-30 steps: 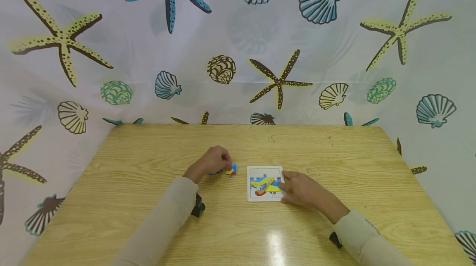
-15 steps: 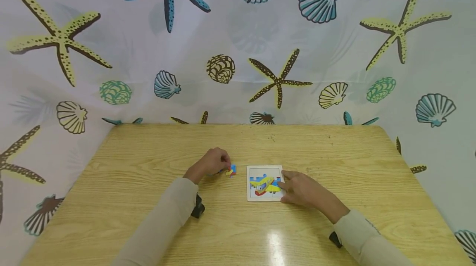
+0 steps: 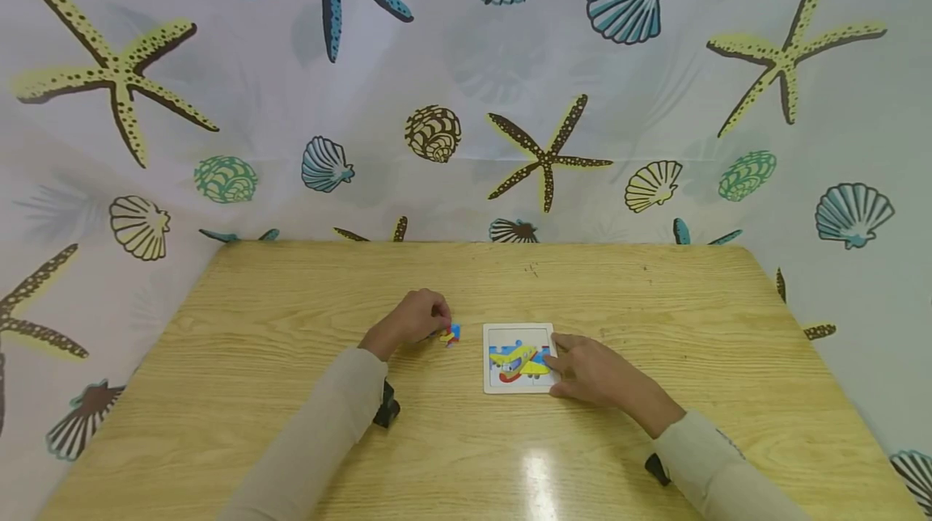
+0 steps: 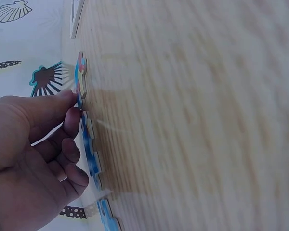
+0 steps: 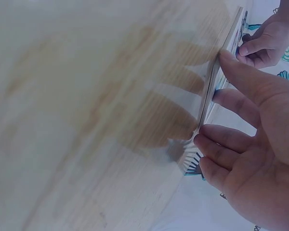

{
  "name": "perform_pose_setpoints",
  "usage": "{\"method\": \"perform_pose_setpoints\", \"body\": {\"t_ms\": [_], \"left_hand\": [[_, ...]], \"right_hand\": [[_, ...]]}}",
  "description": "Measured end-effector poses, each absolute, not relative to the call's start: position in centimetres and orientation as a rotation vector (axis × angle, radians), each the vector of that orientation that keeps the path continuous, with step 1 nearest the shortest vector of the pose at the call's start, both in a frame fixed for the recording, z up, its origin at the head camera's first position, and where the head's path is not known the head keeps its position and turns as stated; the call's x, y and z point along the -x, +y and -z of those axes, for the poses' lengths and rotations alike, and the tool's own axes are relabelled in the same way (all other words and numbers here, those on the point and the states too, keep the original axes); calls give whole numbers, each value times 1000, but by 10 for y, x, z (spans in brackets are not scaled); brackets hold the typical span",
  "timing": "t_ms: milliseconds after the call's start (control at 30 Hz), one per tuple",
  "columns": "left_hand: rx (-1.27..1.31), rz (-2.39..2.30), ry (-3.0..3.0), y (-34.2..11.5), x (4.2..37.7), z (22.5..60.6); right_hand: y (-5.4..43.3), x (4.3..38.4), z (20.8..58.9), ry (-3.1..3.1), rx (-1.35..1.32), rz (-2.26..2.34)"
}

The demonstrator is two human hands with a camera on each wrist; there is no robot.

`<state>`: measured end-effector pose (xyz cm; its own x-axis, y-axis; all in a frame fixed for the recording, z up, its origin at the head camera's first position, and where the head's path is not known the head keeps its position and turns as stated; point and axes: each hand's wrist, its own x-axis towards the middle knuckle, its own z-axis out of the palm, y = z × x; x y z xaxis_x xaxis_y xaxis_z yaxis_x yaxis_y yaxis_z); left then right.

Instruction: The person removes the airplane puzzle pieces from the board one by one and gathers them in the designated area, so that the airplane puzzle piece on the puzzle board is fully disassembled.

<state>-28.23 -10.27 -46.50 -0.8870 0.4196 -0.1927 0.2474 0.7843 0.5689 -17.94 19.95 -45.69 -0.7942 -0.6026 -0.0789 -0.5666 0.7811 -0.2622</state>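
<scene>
My left hand [image 3: 417, 317] bends over a small puzzle piece [image 3: 453, 333] in blue, red and yellow on the table. In the left wrist view, its thumb and forefinger pinch the edge of that piece [image 4: 81, 79], which lies flat; the other fingers are curled. Just right of it lies a white-framed puzzle board [image 3: 519, 328] with a yellow airplane picture in its lower part. My right hand [image 3: 593, 371] rests at the board's right side, fingers spread. One fingertip lies on the picture, while the thumb and other fingers touch the board's edge [image 5: 207, 98].
More blue puzzle pieces [image 4: 90, 151] lie beneath and behind the left hand, mostly hidden from the head view. The wooden table [image 3: 466, 448] reaches back to a white cloth [image 3: 408, 36] printed with starfish and shells.
The left hand and the coloured piece have shifted very slightly, the piece a little leftward. The right hand and the board stay in place.
</scene>
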Motion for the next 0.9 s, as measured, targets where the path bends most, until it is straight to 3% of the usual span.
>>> {"method": "perform_pose_setpoints", "body": {"t_ms": [900], "left_hand": [[-474,-861,2649,-94,272,456]], "right_hand": [[203,182,456,2839,972,387]]}}
